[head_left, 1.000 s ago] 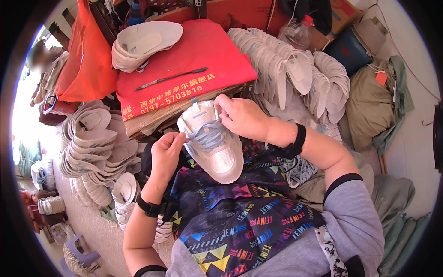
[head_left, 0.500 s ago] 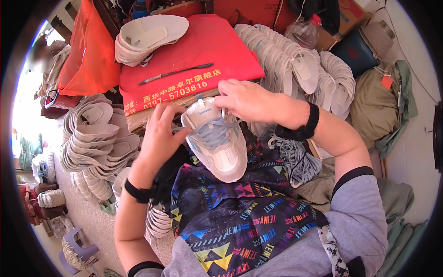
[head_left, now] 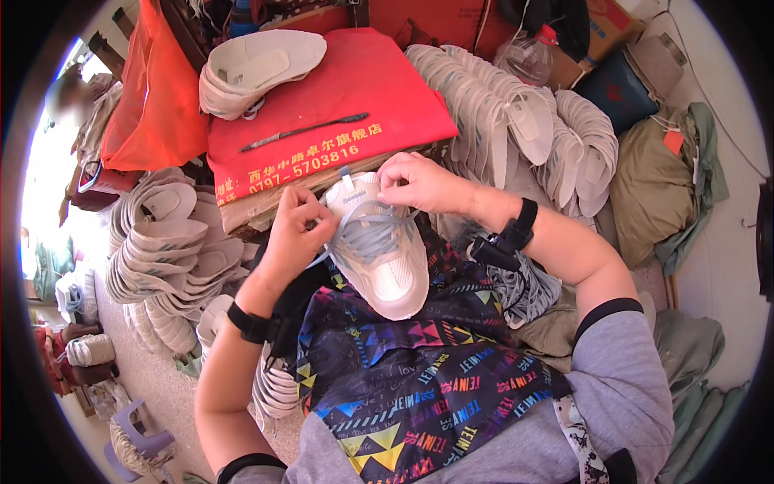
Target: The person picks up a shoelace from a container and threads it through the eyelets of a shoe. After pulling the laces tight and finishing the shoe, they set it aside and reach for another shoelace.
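Note:
A white and grey shoe upper [head_left: 385, 278] with blue-grey laces [head_left: 372, 234] lies over my lap, toe toward me and tongue against the table's edge. My left hand [head_left: 300, 230] is closed at its left side, thumb and fingers pinched on a lace that loops off the eyelets. My right hand [head_left: 415, 184] is closed over the collar on the right, beside the tongue, its fingertips gripping the edge there. Whether a lace end is also between those fingertips is hidden. Both wrists wear black bands.
A red-covered table [head_left: 322, 89] in front carries stacked uppers [head_left: 262, 64] and a thin dark tool [head_left: 306, 131]. More stacked uppers stand left [head_left: 165, 250] and right [head_left: 500, 105]. A bundle of laces [head_left: 524, 290] lies right of my lap; a plastic bottle [head_left: 528, 56] stands behind.
My left hand has closed from spread fingers into a pinch and moved slightly right, and a lace now loops out beside it. My right hand has shifted slightly down and its wrist has turned.

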`<action>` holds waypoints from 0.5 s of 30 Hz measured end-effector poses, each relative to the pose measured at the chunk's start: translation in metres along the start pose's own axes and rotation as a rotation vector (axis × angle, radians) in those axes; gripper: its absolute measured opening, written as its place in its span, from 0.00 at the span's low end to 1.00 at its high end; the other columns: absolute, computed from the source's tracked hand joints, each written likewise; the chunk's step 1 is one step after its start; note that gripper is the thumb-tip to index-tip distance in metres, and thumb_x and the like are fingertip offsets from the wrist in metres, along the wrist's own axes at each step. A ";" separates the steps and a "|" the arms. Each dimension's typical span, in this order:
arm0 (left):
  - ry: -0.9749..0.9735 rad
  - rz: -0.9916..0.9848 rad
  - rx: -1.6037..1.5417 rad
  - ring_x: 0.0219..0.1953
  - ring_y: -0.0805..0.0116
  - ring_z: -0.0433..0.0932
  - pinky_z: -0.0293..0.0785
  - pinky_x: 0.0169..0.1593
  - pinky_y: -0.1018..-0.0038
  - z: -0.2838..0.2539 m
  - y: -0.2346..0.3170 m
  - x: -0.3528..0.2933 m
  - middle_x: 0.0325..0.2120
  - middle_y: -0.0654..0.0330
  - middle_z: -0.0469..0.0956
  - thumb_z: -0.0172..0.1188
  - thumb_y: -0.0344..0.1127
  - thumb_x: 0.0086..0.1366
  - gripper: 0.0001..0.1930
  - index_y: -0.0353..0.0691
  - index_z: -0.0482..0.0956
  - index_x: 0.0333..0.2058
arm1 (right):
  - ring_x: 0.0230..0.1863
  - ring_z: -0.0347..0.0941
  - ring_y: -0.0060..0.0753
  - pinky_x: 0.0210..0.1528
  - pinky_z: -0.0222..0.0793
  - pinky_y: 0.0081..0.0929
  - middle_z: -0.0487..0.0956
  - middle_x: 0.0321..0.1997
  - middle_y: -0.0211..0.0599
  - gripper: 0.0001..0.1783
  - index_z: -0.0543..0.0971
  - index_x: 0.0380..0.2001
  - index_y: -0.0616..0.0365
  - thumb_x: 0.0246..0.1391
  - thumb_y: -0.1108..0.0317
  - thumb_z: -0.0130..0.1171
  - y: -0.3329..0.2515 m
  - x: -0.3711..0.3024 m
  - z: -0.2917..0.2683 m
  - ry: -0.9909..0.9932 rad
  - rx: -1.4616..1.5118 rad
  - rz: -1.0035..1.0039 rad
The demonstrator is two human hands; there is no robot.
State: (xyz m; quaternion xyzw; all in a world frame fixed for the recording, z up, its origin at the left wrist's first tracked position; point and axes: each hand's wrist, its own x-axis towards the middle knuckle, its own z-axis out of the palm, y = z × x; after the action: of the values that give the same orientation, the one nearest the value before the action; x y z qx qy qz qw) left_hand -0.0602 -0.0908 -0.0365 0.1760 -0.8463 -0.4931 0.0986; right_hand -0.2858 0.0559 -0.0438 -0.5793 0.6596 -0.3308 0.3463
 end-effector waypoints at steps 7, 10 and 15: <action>0.277 0.168 -0.075 0.44 0.75 0.69 0.66 0.47 0.80 0.016 0.042 0.006 0.35 0.65 0.74 0.58 0.31 0.66 0.07 0.35 0.79 0.30 | 0.54 0.68 0.30 0.55 0.64 0.30 0.77 0.45 0.38 0.10 0.81 0.27 0.59 0.54 0.64 0.62 -0.049 0.024 0.004 0.396 0.017 -0.293; 0.092 0.030 -0.556 0.39 0.80 0.70 0.65 0.45 0.82 0.006 0.078 0.019 0.34 0.68 0.75 0.56 0.32 0.68 0.07 0.36 0.79 0.35 | 0.50 0.72 0.27 0.52 0.67 0.27 0.78 0.42 0.36 0.10 0.80 0.30 0.61 0.57 0.65 0.60 -0.093 0.033 -0.011 0.524 0.012 -0.447; 0.401 0.217 -0.512 0.29 0.84 0.67 0.63 0.34 0.83 -0.024 0.082 0.023 0.28 0.70 0.76 0.54 0.35 0.70 0.09 0.36 0.78 0.34 | 0.40 0.75 0.22 0.44 0.71 0.20 0.80 0.36 0.30 0.11 0.78 0.38 0.61 0.63 0.65 0.53 -0.110 0.023 -0.023 0.375 0.312 -0.163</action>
State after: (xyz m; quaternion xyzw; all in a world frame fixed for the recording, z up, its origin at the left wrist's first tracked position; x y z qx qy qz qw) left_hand -0.0898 -0.0826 0.0467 0.1480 -0.6727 -0.6316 0.3559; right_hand -0.2482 0.0221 0.0587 -0.4985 0.6045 -0.5570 0.2753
